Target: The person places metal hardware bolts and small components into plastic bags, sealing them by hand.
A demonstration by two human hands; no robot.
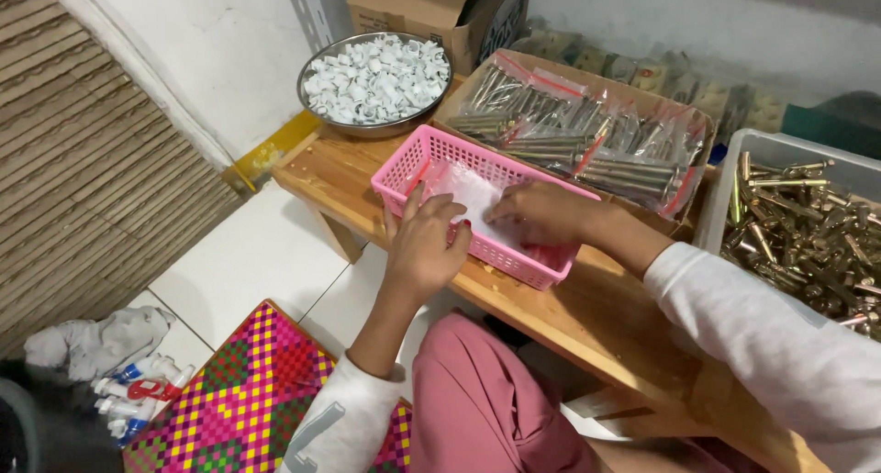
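there is a single view, from a camera on the person's head. it looks steeply down and forward over the lap at a low wooden bench point(606, 317) that crosses the frame from upper left to lower right. it sits close: both forearms enter from the bottom edge, and the pink basket point(431, 156) lies near the frame's middle. the floor fills the lower left, a wall the upper left. with no second view, nothing is shared.
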